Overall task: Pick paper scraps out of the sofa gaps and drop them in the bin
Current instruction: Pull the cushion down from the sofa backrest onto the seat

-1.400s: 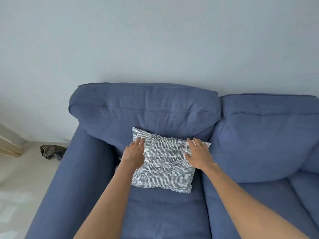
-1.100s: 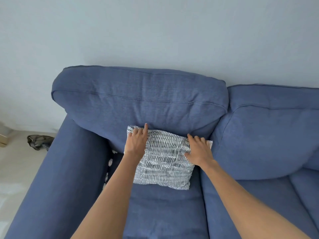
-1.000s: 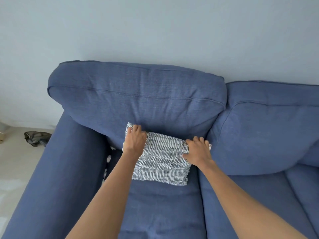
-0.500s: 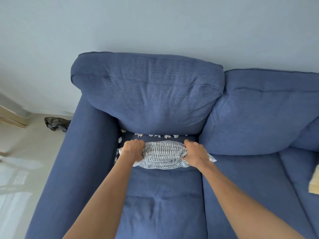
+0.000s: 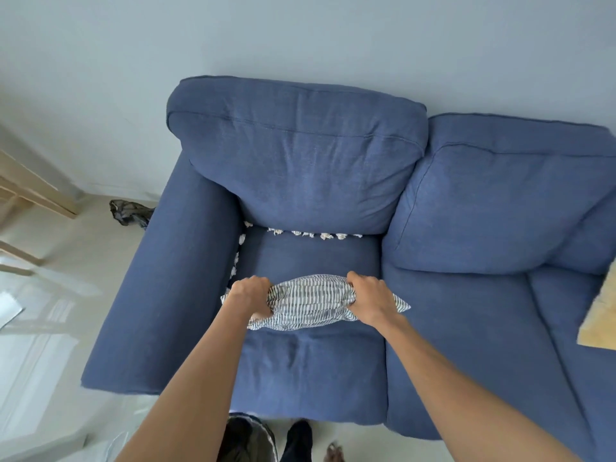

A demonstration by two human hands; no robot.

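Note:
I hold a white and dark striped cushion [image 5: 310,301] above the seat of a blue sofa [image 5: 300,171]. My left hand [image 5: 250,295] grips its left end and my right hand [image 5: 370,300] grips its right end. Several white paper scraps [image 5: 315,234] sit in a row in the gap between the seat cushion and the back cushion. More paper scraps [image 5: 237,258] line the gap along the left armrest [image 5: 160,295]. No bin can be made out for certain.
A dark crumpled cloth [image 5: 128,213] lies on the pale floor left of the sofa, near light wooden furniture [image 5: 30,195]. A yellowish item [image 5: 600,321] lies on the right seat. A dark object [image 5: 246,438] stands on the floor by my feet.
Both hands closed on the striped cushion and pulled it off the back cushion towards me, uncovering the row of paper scraps in the rear gap.

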